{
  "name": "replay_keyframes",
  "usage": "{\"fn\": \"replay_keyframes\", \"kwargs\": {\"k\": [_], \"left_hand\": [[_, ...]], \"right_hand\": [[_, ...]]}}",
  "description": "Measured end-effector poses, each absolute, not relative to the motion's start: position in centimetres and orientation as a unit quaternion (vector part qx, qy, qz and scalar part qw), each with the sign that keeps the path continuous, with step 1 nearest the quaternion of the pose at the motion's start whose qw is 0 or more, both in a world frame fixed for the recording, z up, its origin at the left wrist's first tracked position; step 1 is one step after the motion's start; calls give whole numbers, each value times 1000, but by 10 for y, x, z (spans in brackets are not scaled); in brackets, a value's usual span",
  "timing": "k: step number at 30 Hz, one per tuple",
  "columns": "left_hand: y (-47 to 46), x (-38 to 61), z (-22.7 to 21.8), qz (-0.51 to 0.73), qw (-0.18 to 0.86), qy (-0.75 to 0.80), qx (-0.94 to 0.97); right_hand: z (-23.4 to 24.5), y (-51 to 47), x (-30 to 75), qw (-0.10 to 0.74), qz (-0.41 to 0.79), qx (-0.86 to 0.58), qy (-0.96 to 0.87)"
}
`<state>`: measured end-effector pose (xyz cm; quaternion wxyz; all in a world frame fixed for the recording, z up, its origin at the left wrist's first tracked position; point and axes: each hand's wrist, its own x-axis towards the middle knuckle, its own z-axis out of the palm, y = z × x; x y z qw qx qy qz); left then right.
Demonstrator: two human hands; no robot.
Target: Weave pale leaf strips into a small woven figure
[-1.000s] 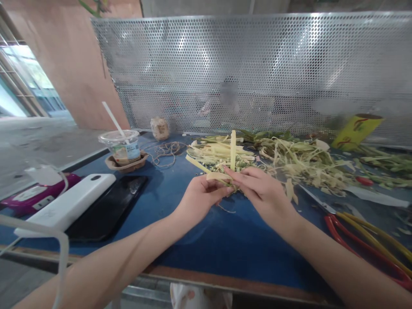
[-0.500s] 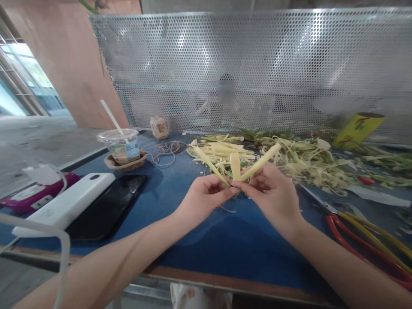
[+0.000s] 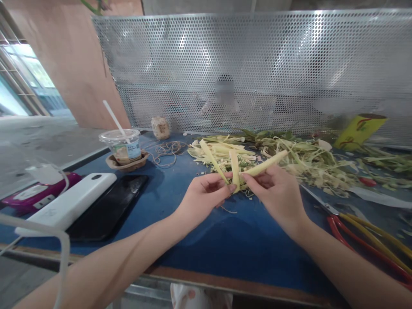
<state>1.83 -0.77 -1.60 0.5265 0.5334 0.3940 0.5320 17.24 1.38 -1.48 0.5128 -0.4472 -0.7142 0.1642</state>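
Three pale yellow-green plant strips point(image 3: 234, 165) fan out upward from one joined base between my hands, above the blue table. My left hand point(image 3: 206, 194) pinches the base and the left strip with thumb and fingers. With thumb and curled fingers, my right hand point(image 3: 277, 189) grips the right strip point(image 3: 268, 164), which leans out to the right. Just behind my hands lies a pile of cut pale strips point(image 3: 222, 150) with small trimmings. To the right of it spreads a heap of shredded green leaves point(image 3: 309, 163).
Scissors point(image 3: 341, 219) with red and yellow handles lie at the right. A yellow tube point(image 3: 360, 131) stands behind. At left are a lidded cup point(image 3: 125, 148), string point(image 3: 169, 150), a phone point(image 3: 109, 206), a white power bank point(image 3: 71, 204) and a purple power strip point(image 3: 38, 191). A perforated metal panel point(image 3: 257, 56) closes the back.
My right hand has shifted slightly right, away from my left hand. The right strip leans lower and farther out, and the joined base now shows between my hands.
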Motion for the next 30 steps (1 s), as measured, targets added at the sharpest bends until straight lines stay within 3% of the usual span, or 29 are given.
{"fn": "replay_keyframes", "kwargs": {"k": [4, 9, 14, 20, 27, 30], "left_hand": [[-7, 18, -16, 535, 548, 405, 500], [-5, 16, -16, 518, 600, 407, 454], [-7, 16, -18, 474, 596, 415, 498], [-9, 17, -17, 462, 540, 391, 585], [-9, 15, -13, 428, 490, 403, 645], [-9, 15, -15, 440, 495, 407, 629]], "right_hand": [[-12, 14, 176, 505, 88, -429, -744], [-6, 14, 184, 483, -71, -228, -843], [-8, 17, 186, 416, -56, -192, -887], [-8, 14, 185, 417, 13, -261, -870], [-10, 18, 190, 384, -56, -233, -892], [-6, 18, 191, 379, -26, -222, -898]]}}
